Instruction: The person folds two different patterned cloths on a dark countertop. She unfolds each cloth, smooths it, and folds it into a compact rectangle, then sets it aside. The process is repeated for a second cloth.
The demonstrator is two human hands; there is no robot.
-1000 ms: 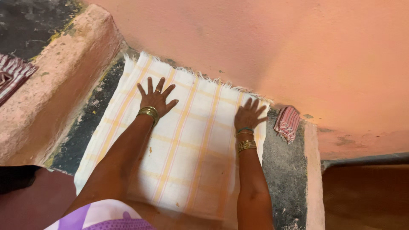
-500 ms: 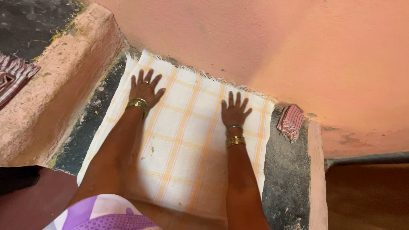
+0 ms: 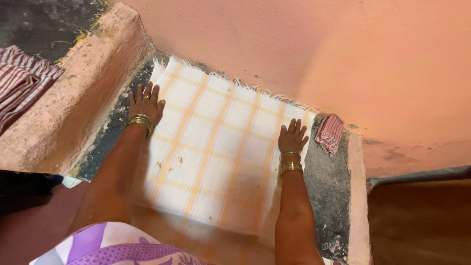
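Note:
A white cloth (image 3: 216, 142) with yellow and pink checks and a fringed far edge lies spread flat on a dark stone slab (image 3: 326, 181). My left hand (image 3: 145, 102) rests flat, fingers together, on the cloth's left edge. My right hand (image 3: 293, 137) lies flat with fingers slightly spread on the cloth's right edge. Both wrists wear gold bangles. Neither hand holds anything.
A small folded red-striped cloth (image 3: 329, 134) sits on the slab just right of my right hand. A larger red-and-white striped cloth (image 3: 22, 83) lies at far left beyond a raised pink ledge (image 3: 73, 98). A pink wall (image 3: 319, 59) borders the far side.
Both hands slid outward across the cloth: the left hand from its upper middle to the left edge, the right hand back toward the right edge. The view shifted slightly.

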